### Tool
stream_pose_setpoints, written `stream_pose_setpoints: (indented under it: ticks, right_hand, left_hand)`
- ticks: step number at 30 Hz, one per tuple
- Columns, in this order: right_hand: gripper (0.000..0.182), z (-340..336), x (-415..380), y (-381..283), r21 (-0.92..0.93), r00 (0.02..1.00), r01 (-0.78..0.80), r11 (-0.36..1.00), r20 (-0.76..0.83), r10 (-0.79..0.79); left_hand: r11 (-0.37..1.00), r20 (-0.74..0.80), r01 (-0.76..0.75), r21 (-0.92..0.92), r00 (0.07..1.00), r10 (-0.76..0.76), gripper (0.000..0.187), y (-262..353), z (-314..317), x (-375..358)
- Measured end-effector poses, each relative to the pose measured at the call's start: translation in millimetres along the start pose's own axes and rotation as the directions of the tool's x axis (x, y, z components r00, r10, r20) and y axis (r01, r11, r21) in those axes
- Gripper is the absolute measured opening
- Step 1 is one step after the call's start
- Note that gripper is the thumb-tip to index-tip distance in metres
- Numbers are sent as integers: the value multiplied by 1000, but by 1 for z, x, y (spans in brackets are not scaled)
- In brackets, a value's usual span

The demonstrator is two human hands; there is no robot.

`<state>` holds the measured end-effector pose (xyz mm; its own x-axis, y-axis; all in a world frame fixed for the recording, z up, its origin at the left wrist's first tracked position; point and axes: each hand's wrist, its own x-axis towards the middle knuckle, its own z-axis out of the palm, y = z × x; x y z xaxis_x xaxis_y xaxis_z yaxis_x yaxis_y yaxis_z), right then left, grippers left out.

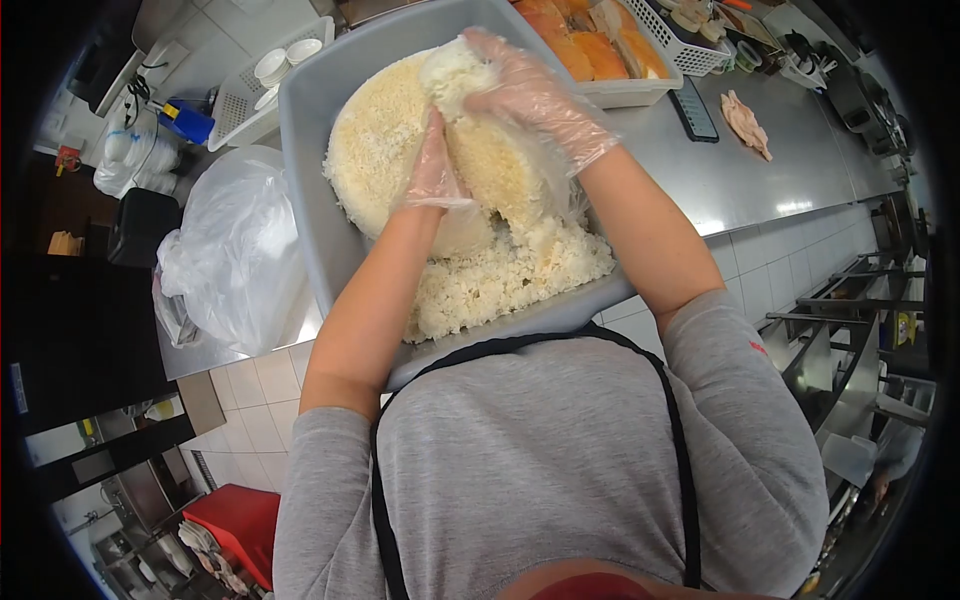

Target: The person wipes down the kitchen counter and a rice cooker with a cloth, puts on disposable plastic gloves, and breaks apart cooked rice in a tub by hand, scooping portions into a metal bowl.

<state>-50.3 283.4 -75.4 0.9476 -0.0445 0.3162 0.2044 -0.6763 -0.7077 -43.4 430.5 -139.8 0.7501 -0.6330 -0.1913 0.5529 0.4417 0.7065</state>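
Note:
A large round mass of cooked rice (370, 140) fills much of a grey plastic tub (303, 190). Looser rice (510, 275) lies along the tub's near side, by a gap broken into the mass. My right hand (545, 105), in a clear plastic glove, curls its fingers and thumb around a white rice clump (455, 75) at the far side of the mass. My left hand (435, 170), also gloved, is edge-on with fingers stretched straight, lying against the mass. Its fingertips reach the underside of the clump; its palm is hidden.
Left of the tub lies a clear plastic bag (235, 250), with a white basket of small cups (272, 70) behind it. At the back right stand a container of orange fillets (600, 45), a phone (693, 110) and a crumpled glove (746, 125) on the steel counter (790, 165).

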Motion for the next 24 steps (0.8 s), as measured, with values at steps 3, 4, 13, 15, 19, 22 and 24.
stream_pose_setpoints:
  ticks: [3,4,13,15,19,22,24]
  right_hand:
    - [82,-3,8,4,94,998,52,994,40,-56]
    - [79,-4,9,4,193,998,35,981,42,-43]
    - [76,47,46,20,32,999,-39,999,-31,40]
    - [74,58,55,27,-53,998,4,999,-67,-8]
    - [56,29,56,20,-202,997,48,978,-43,-57]
    - [44,-5,47,20,-668,916,128,733,364,172]
    - [41,-18,25,17,-690,655,171,703,613,442]
  left_hand:
    - [987,-34,-107,122,993,111,75,19,2,-2]
    - [969,-66,-116,219,989,133,75,30,2,-6]
    - [829,-335,-125,545,874,352,77,66,-47,9]
    - [561,-219,-157,813,809,545,75,68,-58,17]
    - [-203,196,-71,977,683,704,72,74,-26,-14]
    - [-351,330,-156,923,788,519,72,70,3,-24]
    - [-428,349,-189,884,876,334,71,51,27,-32]
